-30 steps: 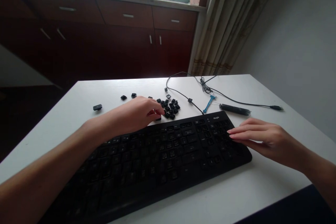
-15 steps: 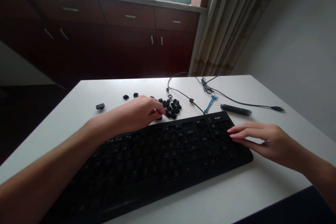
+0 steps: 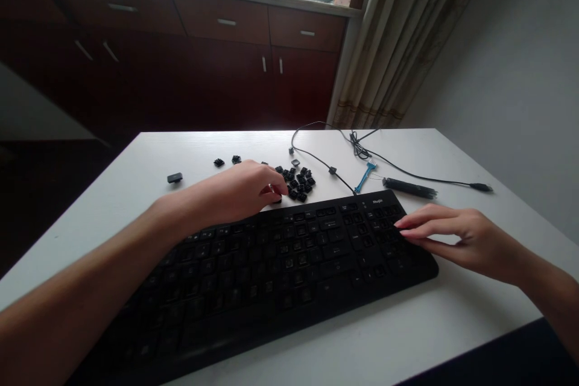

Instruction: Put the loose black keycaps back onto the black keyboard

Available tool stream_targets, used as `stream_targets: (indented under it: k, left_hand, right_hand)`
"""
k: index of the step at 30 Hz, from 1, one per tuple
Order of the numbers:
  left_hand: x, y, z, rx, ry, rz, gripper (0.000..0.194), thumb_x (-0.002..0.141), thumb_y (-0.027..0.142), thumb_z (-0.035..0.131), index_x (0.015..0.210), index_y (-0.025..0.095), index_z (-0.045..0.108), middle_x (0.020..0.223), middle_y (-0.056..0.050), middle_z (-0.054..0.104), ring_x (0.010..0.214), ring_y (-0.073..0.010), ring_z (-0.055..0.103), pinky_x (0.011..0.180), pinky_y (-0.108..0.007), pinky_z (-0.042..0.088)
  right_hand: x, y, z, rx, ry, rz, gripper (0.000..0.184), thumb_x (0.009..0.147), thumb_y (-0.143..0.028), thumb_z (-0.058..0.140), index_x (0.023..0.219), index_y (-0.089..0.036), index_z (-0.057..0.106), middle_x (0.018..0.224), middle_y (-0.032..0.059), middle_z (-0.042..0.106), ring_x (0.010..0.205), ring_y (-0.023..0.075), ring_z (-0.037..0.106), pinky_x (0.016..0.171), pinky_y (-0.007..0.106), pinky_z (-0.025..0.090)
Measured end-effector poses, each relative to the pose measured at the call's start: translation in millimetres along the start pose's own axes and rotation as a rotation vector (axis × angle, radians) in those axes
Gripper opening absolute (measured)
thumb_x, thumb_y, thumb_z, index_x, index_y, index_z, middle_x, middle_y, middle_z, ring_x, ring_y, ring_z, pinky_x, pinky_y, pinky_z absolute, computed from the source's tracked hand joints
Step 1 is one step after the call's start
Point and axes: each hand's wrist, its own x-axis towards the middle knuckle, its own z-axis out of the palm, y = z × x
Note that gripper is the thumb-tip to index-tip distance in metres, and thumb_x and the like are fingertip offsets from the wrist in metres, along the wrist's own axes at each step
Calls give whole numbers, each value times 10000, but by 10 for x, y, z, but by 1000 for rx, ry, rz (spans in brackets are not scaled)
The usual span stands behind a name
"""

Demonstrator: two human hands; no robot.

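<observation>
A black keyboard (image 3: 280, 313) lies across the table, with several of its key positions bare. My left hand (image 3: 251, 190) reaches over its back edge, thumb and fingers curled together on a small black keycap (image 3: 277, 199) that is partly hidden. Just right of those fingertips lies a pile of loose black keycaps (image 3: 300, 181). My right hand (image 3: 456, 238) rests at the keyboard's right end, its fingers stretched out and their tips on the number pad. Nothing shows between its fingers.
Behind the keyboard lie a blue-handled brush (image 3: 365, 176), a dark bundle of bristles (image 3: 409, 187) and the looped black cable (image 3: 357, 148). A wider keycap (image 3: 174, 177) sits at the left, two small keycaps (image 3: 219, 162) nearer the pile. Beyond the white table (image 3: 108, 187) are cabinets (image 3: 221, 72).
The view has shifted slightly. My left hand stays by the pile with its fingers still curled, and my right hand keeps its place on the number pad.
</observation>
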Motion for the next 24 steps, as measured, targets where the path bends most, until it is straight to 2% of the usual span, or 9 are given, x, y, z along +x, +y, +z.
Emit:
stream_targets:
  k: [4,6,8,11,14,17,20,24]
  left_hand:
    - [-26,57,-45,-5,35,6,256,953,283,517,1056,219,742,1047,-25,739,852,-159,651,746,-257,440]
    - [-40,82,-65,-6,43,4,258,953,290,518,1054,211,742,1044,-29,741,852,-162,650,748,-260,440]
    - [-45,92,-75,-15,55,6,255,949,298,525,1036,206,746,1035,-36,742,854,-169,651,755,-270,446]
    - [-35,72,-81,-129,54,-45,238,921,345,579,1024,217,751,1004,-44,751,846,-190,669,742,-288,479]
    - [-18,25,-97,-348,6,-150,291,866,438,654,1068,250,746,929,-38,767,826,-218,702,697,-304,520]
    - [-17,-13,-127,-562,-10,-144,330,837,455,695,1095,254,741,928,-31,778,919,-231,724,766,-310,561]
    - [-29,-19,-150,-717,-23,-118,331,815,422,733,1089,238,747,967,-29,782,994,-224,724,866,-310,573]
    - [-43,-5,-162,-781,-34,-98,316,809,393,745,1084,237,755,1003,-26,780,993,-215,729,879,-300,581]
  right_hand:
    - [37,-73,-41,1,-22,106,169,911,-342,653,1051,-312,744,1178,27,720,1079,241,680,906,373,575]
    - [114,-116,-7,-1,88,217,223,957,-420,569,1072,-295,713,1119,32,724,1039,236,678,867,366,566]
    - [243,-161,74,-44,259,311,304,1001,-471,455,1044,-274,682,1025,34,713,969,224,665,819,358,543]
    - [484,-207,246,-164,402,353,358,1025,-484,368,940,-246,621,923,43,656,878,215,614,775,362,496]
    - [666,-193,409,-303,391,265,355,1032,-448,327,869,-228,553,892,63,589,859,228,548,806,398,459]
    - [730,-127,526,-426,338,226,329,1027,-413,307,898,-227,545,934,77,567,890,251,514,862,459,422]
    - [725,-63,596,-517,354,329,319,1011,-439,314,1023,-247,567,1057,90,549,969,288,499,898,529,383]
    - [714,-24,641,-561,373,442,366,986,-522,313,1088,-255,543,1111,89,503,1045,309,474,977,578,336]
